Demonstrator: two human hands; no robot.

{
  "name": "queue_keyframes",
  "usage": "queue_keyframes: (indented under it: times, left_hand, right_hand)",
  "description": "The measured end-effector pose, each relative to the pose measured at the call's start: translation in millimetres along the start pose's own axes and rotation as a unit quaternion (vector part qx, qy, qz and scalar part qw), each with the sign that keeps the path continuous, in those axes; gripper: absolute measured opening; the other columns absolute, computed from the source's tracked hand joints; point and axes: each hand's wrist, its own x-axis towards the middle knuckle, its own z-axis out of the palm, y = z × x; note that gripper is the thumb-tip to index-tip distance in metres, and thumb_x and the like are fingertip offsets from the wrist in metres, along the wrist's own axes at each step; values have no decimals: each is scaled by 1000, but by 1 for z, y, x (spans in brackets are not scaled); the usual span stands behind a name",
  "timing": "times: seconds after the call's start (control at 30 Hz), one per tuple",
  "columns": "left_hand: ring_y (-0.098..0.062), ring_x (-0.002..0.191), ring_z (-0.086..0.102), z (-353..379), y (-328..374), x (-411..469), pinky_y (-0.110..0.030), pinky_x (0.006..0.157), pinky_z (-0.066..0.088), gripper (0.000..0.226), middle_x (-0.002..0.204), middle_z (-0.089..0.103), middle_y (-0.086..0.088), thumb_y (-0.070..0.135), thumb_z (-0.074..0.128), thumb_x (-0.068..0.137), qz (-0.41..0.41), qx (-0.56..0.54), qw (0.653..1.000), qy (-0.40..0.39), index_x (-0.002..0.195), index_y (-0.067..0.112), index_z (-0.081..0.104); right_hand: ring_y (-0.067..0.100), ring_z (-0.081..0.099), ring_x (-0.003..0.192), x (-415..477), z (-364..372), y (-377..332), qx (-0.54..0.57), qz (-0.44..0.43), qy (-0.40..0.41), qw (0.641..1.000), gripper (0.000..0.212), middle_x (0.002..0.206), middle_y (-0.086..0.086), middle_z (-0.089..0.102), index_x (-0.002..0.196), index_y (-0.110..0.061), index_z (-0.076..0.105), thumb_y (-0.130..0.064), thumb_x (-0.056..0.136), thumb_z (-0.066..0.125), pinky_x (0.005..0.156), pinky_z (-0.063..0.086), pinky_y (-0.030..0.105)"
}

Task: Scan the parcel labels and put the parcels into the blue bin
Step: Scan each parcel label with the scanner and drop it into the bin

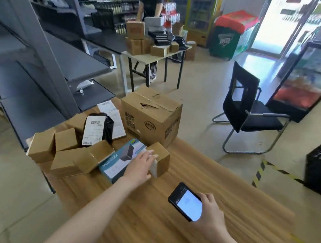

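Note:
Several small brown cardboard parcels point(65, 154) lie heaped at the far left of the wooden table point(150, 214). My left hand point(141, 167) reaches forward and grips one small brown parcel point(162, 159) by its white-labelled side, next to a teal-and-white retail box point(119, 161). A black bag parcel with a white barcode label point(95, 129) leans on the heap. My right hand point(209, 210) holds a black phone point(186, 203), its lit screen facing up. No blue bin is in view.
A large brown carton point(150, 115) stands at the table's far edge with paper sheets point(113, 118) beside it. A black chair point(248, 109) and a black crate point(319, 168) stand to the right. Grey shelving point(47, 58) runs along the left. A person stands at a second parcel table point(154, 55) behind.

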Motion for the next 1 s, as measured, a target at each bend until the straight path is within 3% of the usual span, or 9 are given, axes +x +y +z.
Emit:
queue_keyframes:
  times: [0.13,0.27,0.33,0.47,0.6,0.77,1.0]
  left_hand:
    - [-22,149,7,8,-13,51,-37,119,23,93,162,10,1,19,73,83,96,75,991,-49,154,27,13]
    - [-22,149,-1,17,-27,84,-40,118,26,99,163,4,3,14,72,83,149,100,976,-124,155,28,5]
    - [-23,148,6,19,-31,94,-40,115,28,94,162,10,2,17,72,82,167,83,974,-126,154,27,13]
    - [-22,125,36,26,-34,102,-37,103,37,81,137,43,-1,53,70,74,187,47,980,-47,141,24,36]
    - [-20,106,46,32,-31,100,-29,83,43,84,118,44,-3,68,63,72,130,-41,990,-34,138,25,35]
    - [-24,105,53,36,-29,94,-28,75,48,77,122,42,-6,71,59,76,47,-142,987,-61,137,34,28]
    - [-27,124,49,56,-47,81,-39,98,43,69,139,42,-11,70,41,88,-42,-237,949,-201,147,41,19]
  right_hand:
    - [7,35,90,15,8,-7,22,36,29,999,91,105,-18,29,137,-33,37,-46,56,76,85,32,29]
    - [11,44,98,27,17,-16,14,73,36,997,89,111,-16,34,138,-32,37,-44,59,78,86,33,29]
    - [13,47,108,31,21,-19,28,87,45,995,90,122,-15,37,139,-32,36,-39,60,78,91,36,30]
    - [15,48,112,33,21,-21,20,110,40,993,91,130,-13,36,142,-30,34,-32,61,77,96,38,32]
    - [15,47,113,32,16,-22,22,123,54,991,92,130,-13,36,142,-29,34,-31,59,74,96,38,32]
    - [15,47,114,31,15,-21,22,135,62,989,91,129,-13,37,141,-28,35,-30,57,71,93,36,31]
    - [11,44,120,31,22,-23,5,140,45,989,93,130,-12,37,142,-27,35,-34,58,76,95,36,33]
